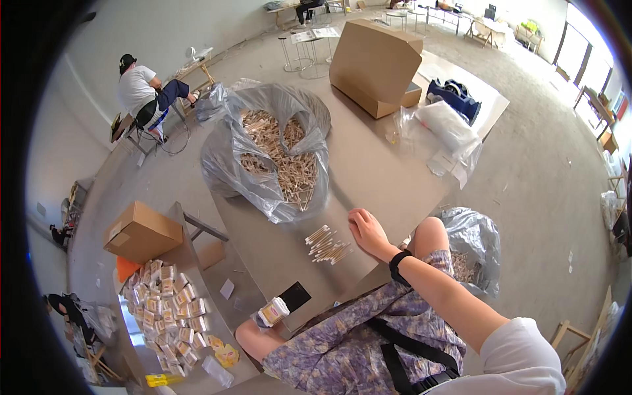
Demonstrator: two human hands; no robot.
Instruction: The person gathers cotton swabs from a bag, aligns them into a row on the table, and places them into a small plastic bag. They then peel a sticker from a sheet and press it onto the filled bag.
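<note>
My right hand [370, 232], with a black band on its wrist, rests on the table with its fingers laid down and nothing visible in them. Just left of its fingertips lies a small loose pile of cotton swabs [327, 245] with wooden sticks. Beyond the pile, a large grey plastic bag [220, 155] stands open, full of many more cotton swabs [289, 168]. A filled pack of cotton swabs [274, 311] sits by the near table edge, over my left knee, beside a flat black object [295, 297]. My left hand does not show.
On a lower side table at left lie many packed swab packs [168, 309], with a closed cardboard box [143, 230] behind them. An open carton [375, 66], a blue tape dispenser [454, 99] and clear plastic bags [447, 128] occupy the far table. Another person [139, 89] sits back left.
</note>
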